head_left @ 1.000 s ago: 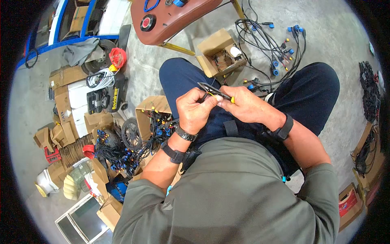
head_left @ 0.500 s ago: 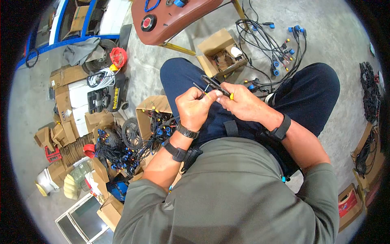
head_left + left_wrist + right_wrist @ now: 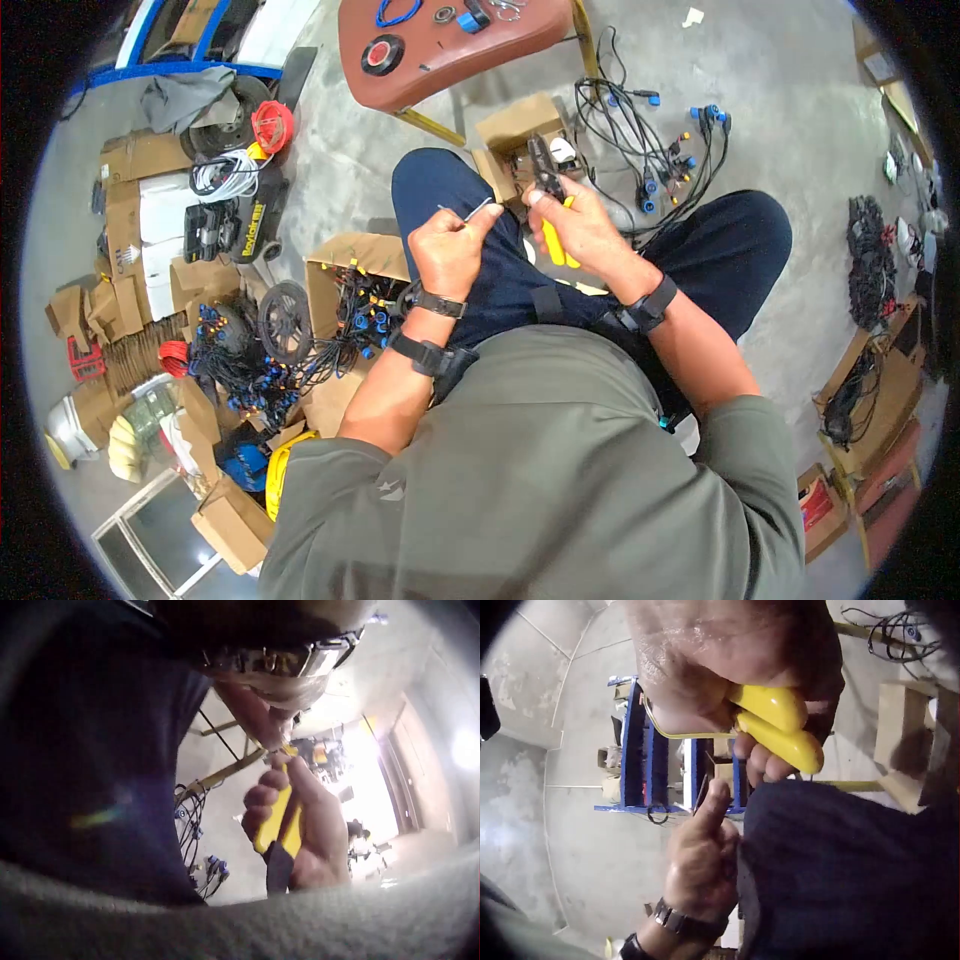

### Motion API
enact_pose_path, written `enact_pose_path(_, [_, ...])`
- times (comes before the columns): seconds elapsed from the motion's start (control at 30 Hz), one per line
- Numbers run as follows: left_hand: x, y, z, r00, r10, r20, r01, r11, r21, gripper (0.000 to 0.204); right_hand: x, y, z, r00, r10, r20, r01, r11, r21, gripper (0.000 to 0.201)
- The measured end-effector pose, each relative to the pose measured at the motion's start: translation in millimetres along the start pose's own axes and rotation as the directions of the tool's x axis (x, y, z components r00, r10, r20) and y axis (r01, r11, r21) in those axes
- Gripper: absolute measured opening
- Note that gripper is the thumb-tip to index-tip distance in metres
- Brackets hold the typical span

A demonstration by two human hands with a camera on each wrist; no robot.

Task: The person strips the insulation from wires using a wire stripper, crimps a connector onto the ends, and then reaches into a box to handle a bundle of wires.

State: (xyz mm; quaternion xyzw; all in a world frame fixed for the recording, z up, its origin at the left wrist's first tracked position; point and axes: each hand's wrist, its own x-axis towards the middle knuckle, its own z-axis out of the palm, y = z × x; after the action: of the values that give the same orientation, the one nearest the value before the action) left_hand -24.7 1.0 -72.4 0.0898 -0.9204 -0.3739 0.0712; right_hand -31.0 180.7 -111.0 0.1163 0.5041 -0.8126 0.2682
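My left hand (image 3: pixel 447 253) pinches a thin pale wire (image 3: pixel 472 211) between thumb and curled fingers, above the left thigh. To its right, a pair of pliers with yellow handles (image 3: pixel 556 240) and a dark head (image 3: pixel 545 168) is gripped in my right hand (image 3: pixel 585 235). The head points away from the body, apart from the wire. In the right wrist view the two yellow handle ends (image 3: pixel 784 742) stick out of the fist, spread slightly, and the left thumb (image 3: pixel 714 799) points up below them.
Beyond the knees stand an open cardboard box (image 3: pixel 515 125) and a brown-topped stool (image 3: pixel 460 60) with tape on it. Black cables with blue connectors (image 3: pixel 650 150) lie on the floor to the right. On the left, a box of cables (image 3: pixel 350 250) sits near the left arm.
Both hands were together, with the pliers' head at the wire. Now they are apart, and the pliers have swung to point forward. The head view has shifted a little.
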Motion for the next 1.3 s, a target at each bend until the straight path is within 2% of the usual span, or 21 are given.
enact_pose_path(0.03, [5.0, -7.9, -3.5, 0.997, -0.049, 0.057, 0.053, 0.996, -0.071, 0.052, 5.3, -6.2, -5.2, 1.000, -0.013, 0.013, 0.013, 0.998, -0.053, 0.020])
enact_pose_path(0.13, [14.2, -4.6, -9.4, 0.994, -0.048, 0.102, 0.063, 0.987, -0.151, 0.055, 19.2, -22.6, -17.3, 0.991, 0.102, 0.087, -0.076, 0.961, -0.264, 0.020])
enact_pose_path(0.17, [17.1, -2.2, -10.6, 0.990, -0.055, 0.132, 0.079, 0.978, -0.191, 0.055, 29.4, -21.7, -21.0, 0.985, 0.158, 0.073, -0.127, 0.939, -0.319, 0.020])
enact_pose_path(0.3, [25.4, -17.1, -15.0, 0.966, -0.070, 0.249, 0.136, 0.957, -0.257, 0.054, 53.4, -34.3, -28.2, 0.981, 0.143, 0.131, -0.071, 0.894, -0.442, 0.020])
enact_pose_path(0.4, [30.8, -20.8, -19.7, 0.957, -0.071, 0.280, 0.132, 0.970, -0.206, 0.049, 78.3, -27.2, -34.5, 0.966, 0.189, 0.176, -0.107, 0.914, -0.392, 0.024])
enact_pose_path(0.53, [34.2, -27.2, -21.3, 0.955, -0.058, 0.290, 0.134, 0.959, -0.250, 0.050, 96.7, -22.2, -34.5, 0.956, 0.241, 0.164, -0.161, 0.906, -0.392, 0.023])
enact_pose_path(0.63, [34.4, -34.1, -19.5, 0.952, -0.059, 0.300, 0.148, 0.948, -0.281, 0.051, 110.1, -9.5, -37.7, 0.947, 0.228, 0.225, -0.136, 0.922, -0.363, 0.021])
enact_pose_path(0.83, [36.3, -37.2, -19.9, 0.944, -0.056, 0.325, 0.161, 0.938, -0.305, 0.051, 120.0, -6.4, -39.3, 0.908, 0.390, 0.151, -0.337, 0.896, -0.288, 0.016])
enact_pose_path(1.0, [41.9, -32.7, -26.3, 0.932, -0.081, 0.353, 0.182, 0.948, -0.261, 0.044, 115.2, -20.5, -32.2, 0.885, 0.420, 0.201, -0.352, 0.886, -0.303, 0.018])
enact_pose_path(1.07, [42.8, -41.1, -22.3, 0.915, -0.146, 0.376, 0.296, 0.878, -0.377, 0.030, 109.1, -27.6, -30.9, 0.864, 0.447, 0.231, -0.372, 0.877, -0.304, 0.019])
enact_pose_path(1.17, [62.9, -23.7, -25.5, 0.865, -0.228, 0.448, 0.449, 0.749, -0.487, 0.016, 99.1, -40.9, -31.8, 0.853, 0.426, 0.302, -0.354, 0.897, -0.265, 0.020])
enact_pose_path(1.27, [83.2, -18.2, -27.5, 0.772, -0.260, 0.580, 0.581, 0.657, -0.480, 0.033, 91.4, -47.2, -33.1, 0.825, 0.356, 0.440, -0.199, 0.910, -0.363, 0.024])
enact_pose_path(1.3, [90.2, -11.6, -28.8, 0.736, -0.270, 0.621, 0.628, 0.615, -0.477, 0.035, 85.4, -54.2, -27.9, 0.812, 0.357, 0.461, -0.192, 0.911, -0.366, 0.029])
